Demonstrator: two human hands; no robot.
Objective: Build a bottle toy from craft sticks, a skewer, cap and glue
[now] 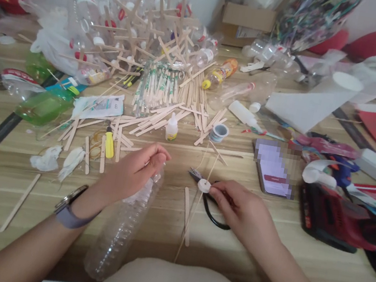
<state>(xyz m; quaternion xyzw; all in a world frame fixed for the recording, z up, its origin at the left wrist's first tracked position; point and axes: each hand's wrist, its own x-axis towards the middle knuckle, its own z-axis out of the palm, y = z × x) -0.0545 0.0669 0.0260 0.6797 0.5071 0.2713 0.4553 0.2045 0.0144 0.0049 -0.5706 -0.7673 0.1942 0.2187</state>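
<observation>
My left hand (145,170) is curled over the upper end of a clear, ribbed plastic bottle (118,230), thumb and forefinger close together. Some of its fingers are hidden. The bottle slants, its base toward my body at the table's front edge. Between thumb and fingertips, my right hand (240,207) pinches a white bottle cap (204,185). A thin wooden skewer (196,205) passes through or behind the cap; I cannot tell which. Beneath that hand lie black-handled scissors (213,215). A flat craft stick (186,215) rests just left of them.
Several craft sticks, skewers and empty bottles are piled at the back. A small glue bottle (172,127), a grey-blue cup (219,132) and a yellow-handled tool (109,143) lie beyond my hands. On the right are a phone (272,167) and a red-black power tool (326,217).
</observation>
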